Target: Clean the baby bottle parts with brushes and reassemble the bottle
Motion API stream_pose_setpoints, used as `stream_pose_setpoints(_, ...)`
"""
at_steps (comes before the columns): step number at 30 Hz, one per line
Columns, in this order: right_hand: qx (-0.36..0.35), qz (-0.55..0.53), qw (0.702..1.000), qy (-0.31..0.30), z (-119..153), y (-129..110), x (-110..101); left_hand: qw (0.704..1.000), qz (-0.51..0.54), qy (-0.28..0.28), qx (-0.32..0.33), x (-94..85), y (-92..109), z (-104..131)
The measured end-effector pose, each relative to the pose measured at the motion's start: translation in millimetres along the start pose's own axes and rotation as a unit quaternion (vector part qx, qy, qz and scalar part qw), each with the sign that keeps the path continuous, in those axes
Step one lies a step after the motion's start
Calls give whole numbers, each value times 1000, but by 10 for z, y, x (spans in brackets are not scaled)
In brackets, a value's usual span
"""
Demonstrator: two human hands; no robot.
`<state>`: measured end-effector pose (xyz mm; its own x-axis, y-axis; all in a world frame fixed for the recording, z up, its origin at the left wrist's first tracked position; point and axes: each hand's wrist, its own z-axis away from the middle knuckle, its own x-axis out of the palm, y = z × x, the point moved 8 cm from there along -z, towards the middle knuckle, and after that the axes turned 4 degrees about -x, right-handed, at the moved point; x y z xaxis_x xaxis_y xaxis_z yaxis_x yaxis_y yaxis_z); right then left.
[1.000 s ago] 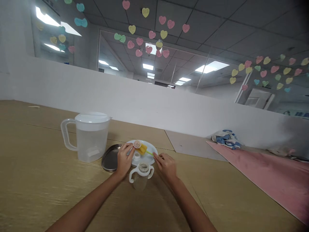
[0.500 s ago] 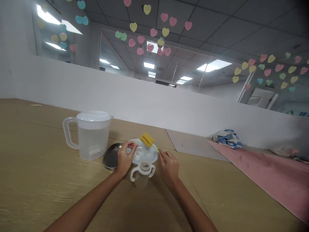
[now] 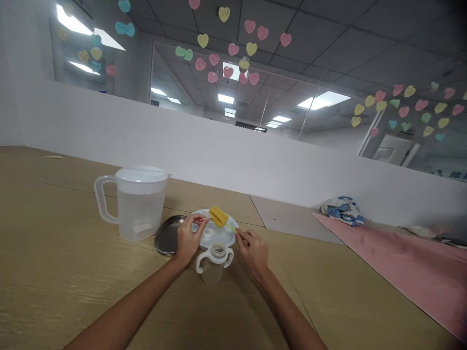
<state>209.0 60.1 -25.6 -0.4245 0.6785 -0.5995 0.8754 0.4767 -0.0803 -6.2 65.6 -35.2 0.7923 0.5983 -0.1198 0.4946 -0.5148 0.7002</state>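
My right hand (image 3: 253,249) pinches the thin green handle of a sponge brush (image 3: 219,217). Its yellow sponge head points up and left over a white plate (image 3: 230,238). My left hand (image 3: 189,236) is closed, fingertips together on a small translucent piece (image 3: 207,214), perhaps a bottle nipple. The sponge head is right beside or touching that piece; I cannot tell which. A white collar ring (image 3: 207,235) lies on the plate between my hands. Just in front stands a clear baby bottle (image 3: 213,270), upright and uncapped, with two white side handles.
Left of the plate is a round metal tray (image 3: 168,238), partly behind my left hand. A lidded translucent pitcher (image 3: 141,209) stands farther left. A pink mat (image 3: 397,262) and a crumpled blue-and-white cloth (image 3: 343,211) lie at right. A white wall (image 3: 233,150) bounds the table's back.
The sponge brush has shifted slightly left and down, bringing its head closer to my left fingertips. My right hand has moved a little left with it; my left hand stays in place.
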Motion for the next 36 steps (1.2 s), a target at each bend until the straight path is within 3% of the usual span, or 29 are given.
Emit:
stream_pose_setpoints(4,-165,20,986,-21,67,-271,43,999,-31,-6,5,13,-12,6)
stream_pose_setpoints(7,-206,40,978,1,95,-338,-4,1000,-25,-1,-5,6,-49,3)
stream_pose_setpoints(14,-140,74,987,21,41,-171,-33,986,39,115,-119,-277,-323,-139)
stream_pose_setpoints(21,-47,87,995,10,20,36,13,982,-81,134,-104,-523,-585,-356)
stream_pose_setpoints(23,-21,90,996,-3,17,101,39,979,-132,101,-121,-506,-682,-374)
stream_pose_setpoints(28,0,84,996,-14,18,170,67,954,-246,-51,-162,-269,-890,-338)
stream_pose_setpoints(33,-3,90,996,7,21,144,34,941,-277,-99,-169,-184,-913,-284)
stream_pose_setpoints(36,3,102,995,4,14,151,38,943,-285,-95,-146,-194,-789,-309)
